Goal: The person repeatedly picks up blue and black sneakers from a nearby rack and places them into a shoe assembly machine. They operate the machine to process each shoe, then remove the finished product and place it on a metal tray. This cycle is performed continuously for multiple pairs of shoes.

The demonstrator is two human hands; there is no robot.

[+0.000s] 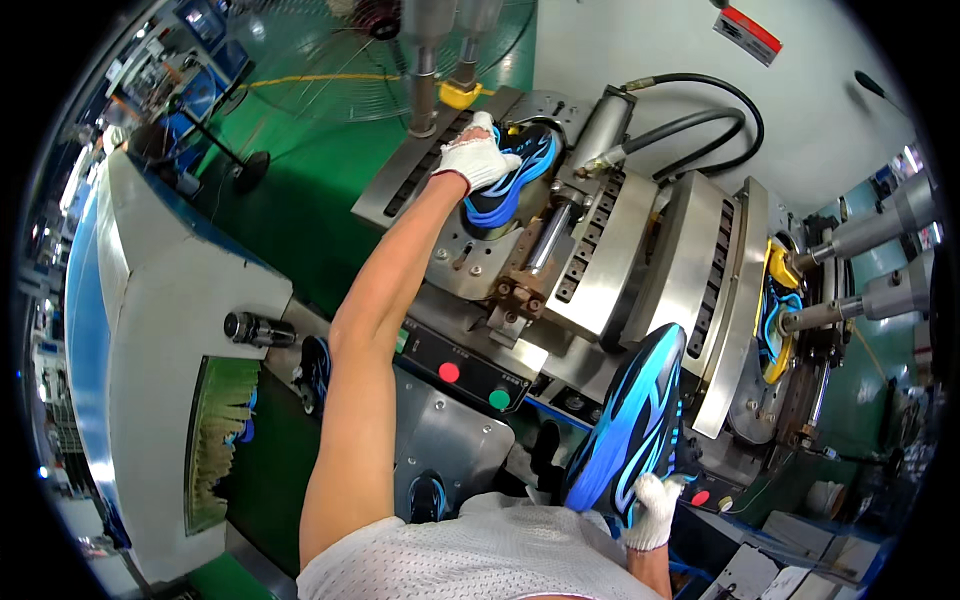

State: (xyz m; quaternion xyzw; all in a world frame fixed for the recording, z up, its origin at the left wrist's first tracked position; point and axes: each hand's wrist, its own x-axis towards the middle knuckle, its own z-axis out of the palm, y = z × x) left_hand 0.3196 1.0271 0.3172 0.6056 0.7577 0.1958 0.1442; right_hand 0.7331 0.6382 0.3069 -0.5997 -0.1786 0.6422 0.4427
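My left hand (476, 160), in a white knit glove with bare fingertips, grips the upper part of a black and blue shoe (497, 203). That shoe sits in the left station of a metal press (620, 270), its thumb side facing the cylinder. Close to my body on the right, my gloved right hand (655, 510) is closed around the lower end of another black shoe (635, 415). Its sole edge is bright blue, and it stands tilted with the toe up. Some fingers of both hands are hidden.
Metal rods with a yellow pad (460, 95) hang over the left station. Another shoe (775, 325) is clamped at the right station. A panel has a red button (449, 372) and a green button (499, 399). A grey machine (190, 300) with a bristled opening stands left.
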